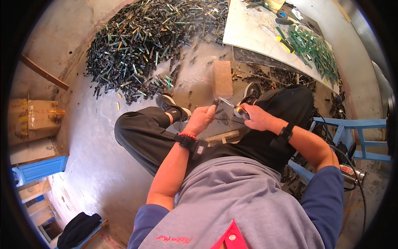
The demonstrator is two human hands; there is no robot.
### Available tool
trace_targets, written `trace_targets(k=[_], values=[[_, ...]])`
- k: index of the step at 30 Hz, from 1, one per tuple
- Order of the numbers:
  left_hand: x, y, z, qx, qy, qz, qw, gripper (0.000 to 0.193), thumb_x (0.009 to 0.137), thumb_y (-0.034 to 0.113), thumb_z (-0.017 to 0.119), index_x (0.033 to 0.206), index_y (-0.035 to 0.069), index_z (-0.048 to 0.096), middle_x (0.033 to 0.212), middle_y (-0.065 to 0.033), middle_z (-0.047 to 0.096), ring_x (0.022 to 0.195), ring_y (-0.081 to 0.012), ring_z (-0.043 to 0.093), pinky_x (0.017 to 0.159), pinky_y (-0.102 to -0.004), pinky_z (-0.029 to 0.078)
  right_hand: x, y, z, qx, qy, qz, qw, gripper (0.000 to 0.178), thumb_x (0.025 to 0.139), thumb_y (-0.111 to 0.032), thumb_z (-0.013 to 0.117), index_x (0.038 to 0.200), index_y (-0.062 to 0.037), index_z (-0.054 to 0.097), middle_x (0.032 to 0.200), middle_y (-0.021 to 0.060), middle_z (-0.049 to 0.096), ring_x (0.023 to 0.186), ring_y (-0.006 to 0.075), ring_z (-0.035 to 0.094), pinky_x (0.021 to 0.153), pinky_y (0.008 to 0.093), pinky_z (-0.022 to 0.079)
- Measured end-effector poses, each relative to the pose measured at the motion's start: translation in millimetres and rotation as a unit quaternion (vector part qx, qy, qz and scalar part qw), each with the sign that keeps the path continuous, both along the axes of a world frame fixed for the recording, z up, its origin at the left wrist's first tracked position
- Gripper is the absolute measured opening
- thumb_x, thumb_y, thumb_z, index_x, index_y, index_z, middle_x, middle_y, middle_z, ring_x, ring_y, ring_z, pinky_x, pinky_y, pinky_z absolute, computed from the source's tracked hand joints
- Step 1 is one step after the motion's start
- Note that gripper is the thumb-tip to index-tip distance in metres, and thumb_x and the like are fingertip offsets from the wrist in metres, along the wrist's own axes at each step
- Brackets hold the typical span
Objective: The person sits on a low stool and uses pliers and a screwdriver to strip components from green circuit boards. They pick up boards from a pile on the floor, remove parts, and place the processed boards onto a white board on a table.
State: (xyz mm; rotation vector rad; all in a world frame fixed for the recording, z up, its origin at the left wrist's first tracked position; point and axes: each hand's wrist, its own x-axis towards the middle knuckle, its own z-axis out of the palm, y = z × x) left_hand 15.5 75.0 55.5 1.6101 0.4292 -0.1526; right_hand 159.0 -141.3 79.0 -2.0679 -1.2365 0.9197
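In front of my lap, my left hand (202, 120) is closed on a small dark strip (216, 101), which pokes up past the fingertips. My right hand (259, 118) grips a hand tool (241, 111) with a yellow-and-black handle. Its narrow metal blade (226, 102) points left, to the strip or just beside it; whether they touch I cannot tell. A brown brick-like block (223, 79) lies on the floor just beyond both hands.
A big heap of dark strips (141, 45) covers the floor at far left. On a pale board (253, 35) at far right lie green strips (313, 50), a yellow-handled tool (285, 44) and a dark-handled screwdriver (285, 21). Blue stool frame (352, 123) right; cardboard box (43, 115) left.
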Motion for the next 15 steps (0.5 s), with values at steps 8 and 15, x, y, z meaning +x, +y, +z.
trace_targets(k=[8,15], values=[[7,-3,0,-0.047,0.020,0.023,0.998,0.053,0.096,0.044,0.044,0.062,0.005,0.052,0.053,0.0010,0.045,0.048,-0.0078,0.041,0.045,-0.0239,0.033,-12,11,11,-0.026,0.493,-0.120,0.861,0.031,0.073,-0.007,0.048,0.103,-0.0005,0.051,0.079,0.0060,0.059,0.069,0.0133,0.055,0.063,0.0271,0.044],[7,-1,3,-0.072,0.021,0.035,0.997,0.053,0.096,0.045,0.044,0.061,0.006,0.052,0.053,0.0014,0.046,0.047,-0.0070,0.041,0.044,-0.0227,0.032,-14,11,12,0.014,0.451,-0.131,0.883,0.037,0.072,-0.005,0.048,0.108,0.0012,0.051,0.086,0.0096,0.061,0.074,0.0161,0.059,0.068,0.0275,0.046]])
